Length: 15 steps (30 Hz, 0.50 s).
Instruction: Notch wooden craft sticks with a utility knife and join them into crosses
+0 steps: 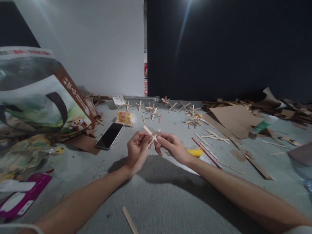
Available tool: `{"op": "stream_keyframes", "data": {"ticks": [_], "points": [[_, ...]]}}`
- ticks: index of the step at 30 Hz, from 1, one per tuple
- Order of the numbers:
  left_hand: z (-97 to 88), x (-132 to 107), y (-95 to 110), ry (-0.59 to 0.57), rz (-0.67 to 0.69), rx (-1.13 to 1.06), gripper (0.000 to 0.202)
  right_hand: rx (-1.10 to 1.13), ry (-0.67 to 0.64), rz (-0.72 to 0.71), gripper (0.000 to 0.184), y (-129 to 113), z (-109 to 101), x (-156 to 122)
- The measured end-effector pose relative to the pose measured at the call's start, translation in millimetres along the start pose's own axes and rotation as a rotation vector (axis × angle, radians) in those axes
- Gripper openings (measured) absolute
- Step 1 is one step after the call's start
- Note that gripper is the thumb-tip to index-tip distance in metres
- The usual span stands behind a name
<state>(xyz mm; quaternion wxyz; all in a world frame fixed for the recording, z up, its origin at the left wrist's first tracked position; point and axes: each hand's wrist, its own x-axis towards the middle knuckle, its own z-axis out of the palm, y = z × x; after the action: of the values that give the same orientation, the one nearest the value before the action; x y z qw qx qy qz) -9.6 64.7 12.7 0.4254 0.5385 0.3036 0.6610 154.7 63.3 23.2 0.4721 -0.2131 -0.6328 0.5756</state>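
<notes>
Two crossed popsicle sticks (152,135) are held up between my hands, a little above the table. My left hand (138,147) pinches them from the left, thumb and fingers closed. From the right, my right hand (170,144) grips the cross with its thumb and fingertips. Whether the sticks are joined where they cross cannot be seen. Just under my right wrist lies a yellow-handled utility knife (195,152), partly covered by the hand. A single popsicle stick (130,220) rests near the table's front edge.
Several crossed-stick pieces (172,107) stand at the back. Loose sticks (216,136), a red pencil (207,153), cardboard (235,120) and a glue tube (264,124) lie right. A phone (110,136), a wrapped snack (125,118) and a large bag (36,100) are left.
</notes>
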Motion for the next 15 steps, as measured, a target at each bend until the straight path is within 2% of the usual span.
{"op": "stream_keyframes", "data": {"ticks": [7,15], "points": [[3.9,2.9,3.3,-0.027,-0.027,-0.021,0.038,0.068,0.01,0.042,0.039,-6.9,-0.6,-0.4],[5.0,2.2,2.2,-0.058,-0.012,0.0,0.034,0.275,0.037,0.111,0.036,-1.5,0.2,1.5]]}}
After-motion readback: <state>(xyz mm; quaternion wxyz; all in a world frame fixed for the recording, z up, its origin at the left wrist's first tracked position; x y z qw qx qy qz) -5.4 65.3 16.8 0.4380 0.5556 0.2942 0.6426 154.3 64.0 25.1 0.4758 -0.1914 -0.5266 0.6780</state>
